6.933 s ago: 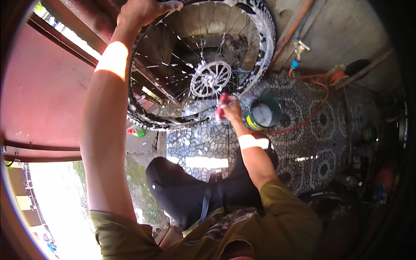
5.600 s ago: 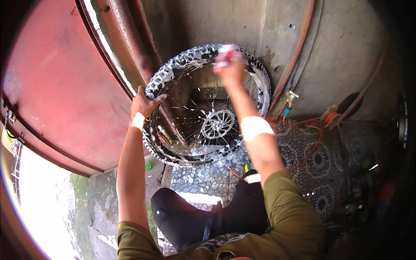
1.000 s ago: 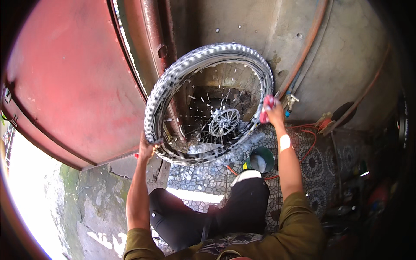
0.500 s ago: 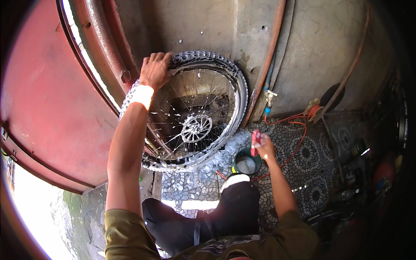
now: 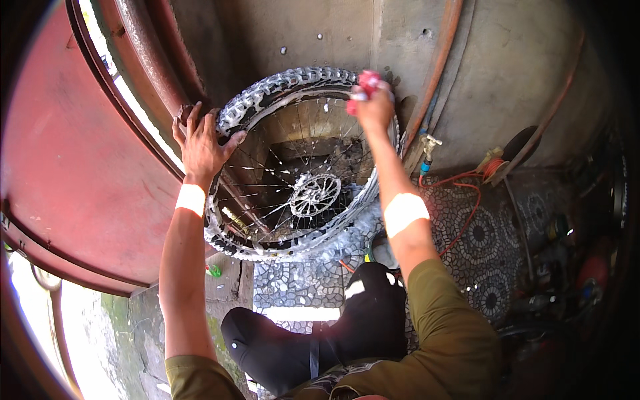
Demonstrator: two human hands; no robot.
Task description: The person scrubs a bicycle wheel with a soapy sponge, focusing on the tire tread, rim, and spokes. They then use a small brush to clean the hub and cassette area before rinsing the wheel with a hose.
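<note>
A bicycle wheel (image 5: 283,85) with a knobbly tyre stands upright, leaning near the wall, with white suds over its tread, rim and spokes. At its hub sits a foam-flecked disc rotor (image 5: 315,196). My left hand (image 5: 203,148) grips the tyre's upper left, fingers spread along the outer side and thumb over the inner edge. In my right hand (image 5: 376,112) is a red-and-white scrubbing brush (image 5: 369,81), held at the tyre's upper right. Motion blurs the brush, and its bristles cannot be made out.
A dark bucket (image 5: 382,252) is partly hidden behind my right arm and knee. A tap (image 5: 431,143) feeds an orange hose (image 5: 477,200) across the pebble-patterned floor. A red metal panel (image 5: 87,160) borders the left. Dark clutter, including a red object (image 5: 592,270), lies at right.
My right hand has carried the brush from above the bucket up to the tyre's upper right. My left hand has shifted down and left along the tyre.
</note>
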